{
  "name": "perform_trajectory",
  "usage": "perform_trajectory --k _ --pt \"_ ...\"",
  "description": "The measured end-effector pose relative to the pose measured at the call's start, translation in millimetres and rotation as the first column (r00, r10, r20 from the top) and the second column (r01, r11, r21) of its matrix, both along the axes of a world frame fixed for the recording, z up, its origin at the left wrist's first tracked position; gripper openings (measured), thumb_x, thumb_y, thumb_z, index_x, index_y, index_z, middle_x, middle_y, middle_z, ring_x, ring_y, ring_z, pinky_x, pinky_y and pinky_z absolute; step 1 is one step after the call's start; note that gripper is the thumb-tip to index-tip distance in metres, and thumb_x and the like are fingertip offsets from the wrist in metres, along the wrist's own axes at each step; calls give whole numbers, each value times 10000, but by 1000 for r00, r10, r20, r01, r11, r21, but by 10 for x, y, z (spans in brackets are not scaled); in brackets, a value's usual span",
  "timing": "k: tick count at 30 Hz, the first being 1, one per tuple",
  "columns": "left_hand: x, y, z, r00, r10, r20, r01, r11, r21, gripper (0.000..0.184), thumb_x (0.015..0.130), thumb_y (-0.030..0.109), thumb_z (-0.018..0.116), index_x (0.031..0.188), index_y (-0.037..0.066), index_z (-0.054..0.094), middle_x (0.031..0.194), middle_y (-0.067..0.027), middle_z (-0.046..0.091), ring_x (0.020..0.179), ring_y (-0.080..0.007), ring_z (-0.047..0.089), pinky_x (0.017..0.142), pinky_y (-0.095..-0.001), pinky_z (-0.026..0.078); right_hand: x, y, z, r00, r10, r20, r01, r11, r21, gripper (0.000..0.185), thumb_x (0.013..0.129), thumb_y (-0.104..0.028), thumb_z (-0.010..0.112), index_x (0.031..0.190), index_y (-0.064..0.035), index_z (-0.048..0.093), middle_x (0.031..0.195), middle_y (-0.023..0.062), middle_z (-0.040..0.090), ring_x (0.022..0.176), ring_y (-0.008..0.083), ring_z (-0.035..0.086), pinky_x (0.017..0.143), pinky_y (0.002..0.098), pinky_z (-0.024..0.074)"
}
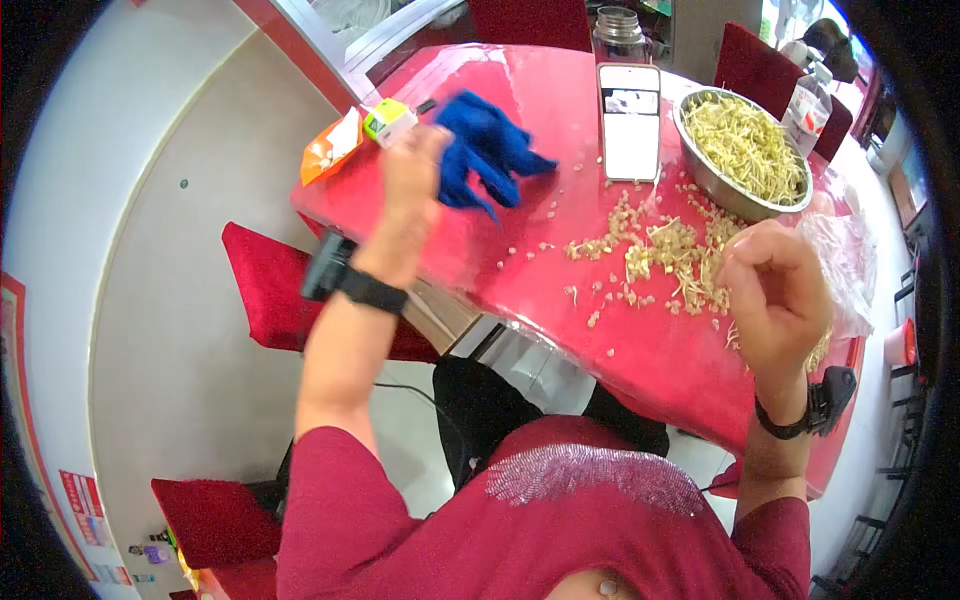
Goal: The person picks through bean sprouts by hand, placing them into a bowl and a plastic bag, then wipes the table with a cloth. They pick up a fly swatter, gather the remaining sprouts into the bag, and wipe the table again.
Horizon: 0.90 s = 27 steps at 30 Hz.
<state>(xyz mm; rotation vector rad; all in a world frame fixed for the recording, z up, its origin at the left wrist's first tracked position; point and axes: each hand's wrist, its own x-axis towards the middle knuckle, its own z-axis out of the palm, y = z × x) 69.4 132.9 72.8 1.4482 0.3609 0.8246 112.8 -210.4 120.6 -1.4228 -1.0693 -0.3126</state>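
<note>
Head view: both of my hands are raised over or beside the red desk [540,292], apart from each other. My left hand [415,165], at eleven o'clock, is blurred, close to a small green-and-white box [388,120] and a crumpled blue cloth [500,140]; I cannot tell whether it grips anything. My right hand [775,290], toward two o'clock, has its fingers curled in toward the thumb, and whether something small is pinched there I cannot tell.

I judge this as a moment amid sorting; lifting more strands would call for a light fingertip pinch. The loose bean sprouts [680,255] lie scattered between twelve and one, and more fill the metal bowl [715,187] at one. A phone [630,135] leans upright at twelve, in front of a flask [618,30]. Clear plastic [845,250] lies at two; an orange packet [328,155] sits between ten and eleven.

The desktop looks glossy, with small bits strewn about. Red chairs [270,290] stand around it on a pale floor [190,260].
</note>
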Motion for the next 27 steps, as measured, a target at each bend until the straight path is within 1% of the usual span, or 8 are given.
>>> perform_trajectory --k 4,7,11,13,14,16,23,27 --pt "-329 667 714 977 130 168 -138 990 40 114 722 106 590 808 38 557 751 -31 553 616 -125 525 592 -255 451 -4 -14 39 998 6 62 -6 1000 -5 114 691 86 546 761 -1 528 703 56 552 601 105 520 527 216 408" --pt "-598 1020 651 929 363 -76 -283 827 486 161 691 109 614 792 -4 558 709 -29 565 647 -119 542 584 -248 444 -12 -20 40 998 5 57 -5 1000 4 127 682 92 550 766 -1 533 712 57 554 612 109 525 533 214 409" --pt "-803 1667 -506 737 472 -484 153 581 799 235 646 165 623 760 -15 524 766 -133 594 716 -232 562 668 -318 449 -10 -5 43 995 -1 104 -1 1000 22 139 671 102 554 762 -2 535 717 61 556 621 121 533 546 218 416" --pt "-822 1512 -1278 741 671 -6 -105 125 987 295 655 205 614 809 -20 498 883 -204 557 850 -321 527 769 -375 413 -4 -18 29 995 3 100 -6 1000 27 142 667 106 553 760 -1 535 717 64 557 621 126 535 554 220 418" --pt "-816 1359 -1253 744 668 -9 -102 127 987 295 655 205 614 809 -20 498 883 -204 557 850 -321 527 769 -375 413 19 -40 26 991 8 137 -9 1000 9 147 669 110 548 767 1 535 727 66 557 625 125 536 565 221 421" --pt "-825 957 -1035 718 635 -286 -32 440 897 329 672 214 603 869 -15 474 978 -224 522 946 -358 479 833 -392 377 28 -70 33 987 12 163 -8 1000 -24 152 671 113 542 775 3 534 738 69 557 630 124 537 576 222 424" --pt "-797 -424 -1104 897 440 -44 -107 313 944 274 672 174 587 834 2 447 963 -206 524 912 -359 487 799 -436 378 -29 -68 17 992 128 6 -128 991 30 179 693 122 512 845 29 526 800 64 535 680 117 527 618 217 428" --pt "-553 -1137 -981 931 357 -80 -99 455 885 273 691 165 580 841 -18 444 911 -220 527 887 -370 502 778 -431 388 -97 12 -56 984 168 53 -164 984 -63 190 700 129 505 859 26 519 800 61 528 704 110 516 638 208 421"
